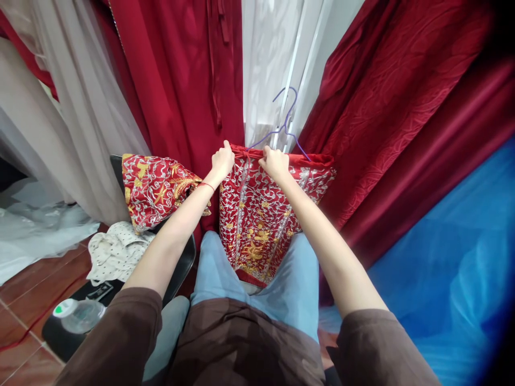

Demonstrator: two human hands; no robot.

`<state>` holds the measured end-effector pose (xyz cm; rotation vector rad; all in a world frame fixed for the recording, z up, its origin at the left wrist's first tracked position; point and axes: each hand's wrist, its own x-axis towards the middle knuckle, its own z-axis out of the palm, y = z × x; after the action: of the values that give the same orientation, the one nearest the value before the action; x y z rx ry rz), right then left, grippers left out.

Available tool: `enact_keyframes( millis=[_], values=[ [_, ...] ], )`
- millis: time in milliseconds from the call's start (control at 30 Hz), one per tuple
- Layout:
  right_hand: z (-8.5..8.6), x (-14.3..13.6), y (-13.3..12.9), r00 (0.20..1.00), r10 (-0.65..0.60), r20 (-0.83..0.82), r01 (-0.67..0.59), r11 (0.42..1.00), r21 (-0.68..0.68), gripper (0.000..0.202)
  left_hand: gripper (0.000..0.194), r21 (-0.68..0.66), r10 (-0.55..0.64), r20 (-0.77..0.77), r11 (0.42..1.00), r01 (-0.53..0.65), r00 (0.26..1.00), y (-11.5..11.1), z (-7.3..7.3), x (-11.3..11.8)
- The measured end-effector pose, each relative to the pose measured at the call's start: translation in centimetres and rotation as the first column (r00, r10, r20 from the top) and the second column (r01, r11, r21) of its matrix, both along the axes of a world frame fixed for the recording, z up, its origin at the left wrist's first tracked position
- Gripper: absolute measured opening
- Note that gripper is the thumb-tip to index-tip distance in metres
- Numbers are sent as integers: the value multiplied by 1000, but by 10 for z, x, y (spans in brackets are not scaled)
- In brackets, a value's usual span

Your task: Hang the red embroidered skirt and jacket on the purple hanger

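Observation:
A red skirt (261,214) with silver and gold embroidery hangs in front of me, its lower part between my knees. Its plain red waistband has a tie near the left end. Closed over the left end of that band is my left hand (222,162). My right hand (274,162) grips the same band nearer its middle. A purple hanger (286,126) rises behind the waistband, its hook free and its lower part hidden by the cloth. Left of my left forearm, a matching red embroidered cloth (153,187) lies draped over a black chair (187,262).
Dark red dresses (181,64) hang at the back left, with more red gowns (386,107) at the right. Blue fabric (454,257) spreads low on the right. On the left are a dotted white cloth (118,252), a clear bottle (82,315) and pale gowns (84,96).

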<state>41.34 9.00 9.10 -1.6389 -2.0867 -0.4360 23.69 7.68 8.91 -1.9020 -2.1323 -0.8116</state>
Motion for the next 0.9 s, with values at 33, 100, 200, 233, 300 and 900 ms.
enact_keyframes(
  millis=[33,100,200,233,300,900],
  values=[
    [1,0,0,1000,-2,11,2,1000,2,36,49,-1,11,-20,1000,-11,1000,1,0,-1],
    [1,0,-1,999,-4,33,4,1000,4,37,52,-3,28,-53,1000,-28,998,3,-1,-3],
    [2,0,-2,998,-11,56,11,1000,4,38,55,-8,41,-98,999,-42,994,3,-1,-6],
    [2,0,-3,998,-13,62,13,1000,5,38,56,-9,45,-114,999,-46,992,3,-1,-6],
    [2,1,-4,997,-15,69,14,1000,12,37,57,-11,43,-155,999,-46,987,3,-1,-7],
    [8,1,-8,997,-4,81,2,999,34,38,52,-19,26,-279,999,-33,960,3,-7,-19]
  ],
)
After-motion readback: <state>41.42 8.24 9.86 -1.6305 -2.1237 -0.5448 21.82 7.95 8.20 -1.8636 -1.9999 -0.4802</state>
